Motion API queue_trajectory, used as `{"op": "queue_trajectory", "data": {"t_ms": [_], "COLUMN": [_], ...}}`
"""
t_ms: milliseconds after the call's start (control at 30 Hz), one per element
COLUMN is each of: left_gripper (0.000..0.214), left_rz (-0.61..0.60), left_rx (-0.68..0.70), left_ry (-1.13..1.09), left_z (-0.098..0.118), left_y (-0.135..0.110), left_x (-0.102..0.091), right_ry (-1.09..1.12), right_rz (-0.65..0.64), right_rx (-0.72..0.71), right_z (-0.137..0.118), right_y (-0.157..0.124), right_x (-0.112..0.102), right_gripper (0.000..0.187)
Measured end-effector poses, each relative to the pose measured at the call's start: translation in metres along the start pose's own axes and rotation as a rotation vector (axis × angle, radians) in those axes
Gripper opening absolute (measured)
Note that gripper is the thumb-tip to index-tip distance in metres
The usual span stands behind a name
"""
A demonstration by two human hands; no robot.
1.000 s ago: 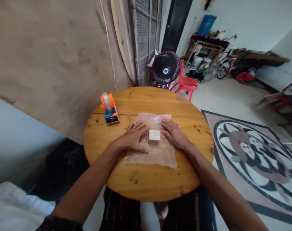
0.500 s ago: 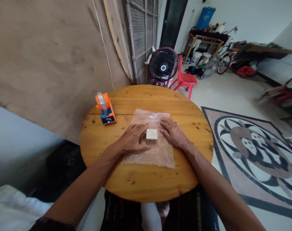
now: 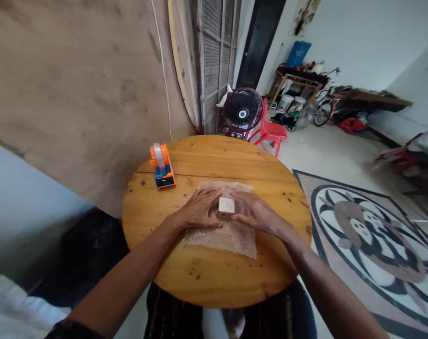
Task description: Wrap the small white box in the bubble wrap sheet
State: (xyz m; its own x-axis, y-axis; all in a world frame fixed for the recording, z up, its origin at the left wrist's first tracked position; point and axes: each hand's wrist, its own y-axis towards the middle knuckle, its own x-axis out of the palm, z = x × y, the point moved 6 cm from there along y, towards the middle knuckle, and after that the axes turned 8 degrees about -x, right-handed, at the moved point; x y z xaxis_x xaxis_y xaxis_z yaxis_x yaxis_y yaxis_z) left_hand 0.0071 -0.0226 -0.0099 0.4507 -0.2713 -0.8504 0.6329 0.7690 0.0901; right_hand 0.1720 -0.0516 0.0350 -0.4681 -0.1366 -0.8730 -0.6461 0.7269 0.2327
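Note:
A small cream-coloured box point(image 3: 227, 205) with print on its top and red marks on its front side sits near the middle of a sheet of clear bubble wrap point(image 3: 228, 242). My left hand point(image 3: 201, 208) rests over the wrap on the box's left, thumb and fingers spread apart with a small gap to the box. On the other side, my right hand point(image 3: 258, 213) curves in with thumb and fingers apart, its tips right at the box's right edge; whether they touch it I cannot tell. Both hands are open and cover parts of the wrap.
The round wooden table point(image 3: 214, 285) bears an orange and blue tape dispenser point(image 3: 163, 167) at its far left. Beyond the table's far edge stand a fan point(image 3: 242, 113) and a red chair point(image 3: 273, 131). A wall board point(image 3: 93, 94) rises close on the left.
My right hand has come in from the wrap's upper right to the box's right side, its thumb now near the box. My left hand stays beside the box. The camera view has shifted slightly.

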Motion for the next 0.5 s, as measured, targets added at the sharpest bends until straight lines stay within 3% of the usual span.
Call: {"op": "queue_trajectory", "data": {"t_ms": [100,200,367,433,500], "left_gripper": [0.107,0.107,0.107,0.104,0.101], "left_rz": [-0.018,-0.026,-0.007,0.006,-0.003], "left_rx": [-0.043,-0.064,-0.028,-0.037,-0.034], "left_ry": [-0.01,-0.005,0.019,0.028,0.042], "left_z": [-0.002,-0.002,-0.001,-0.002,-0.002], "left_y": [0.0,-0.001,0.0,0.001,0.002], "left_x": [0.002,0.001,0.0,0.0,0.001], "right_ry": [-0.017,0.142,0.599,0.597,0.525], "right_rz": [0.082,0.199,0.471,0.529,0.506], "right_rx": [-0.011,0.084,0.441,0.552,0.61], "right_z": [-0.014,-0.012,0.03,0.05,0.067], "right_y": [0.011,0.006,-0.04,-0.062,-0.077], "right_x": [0.011,0.008,-0.024,-0.038,-0.046], "right_gripper": [0.059,0.048,0.041,0.038,0.037]}}
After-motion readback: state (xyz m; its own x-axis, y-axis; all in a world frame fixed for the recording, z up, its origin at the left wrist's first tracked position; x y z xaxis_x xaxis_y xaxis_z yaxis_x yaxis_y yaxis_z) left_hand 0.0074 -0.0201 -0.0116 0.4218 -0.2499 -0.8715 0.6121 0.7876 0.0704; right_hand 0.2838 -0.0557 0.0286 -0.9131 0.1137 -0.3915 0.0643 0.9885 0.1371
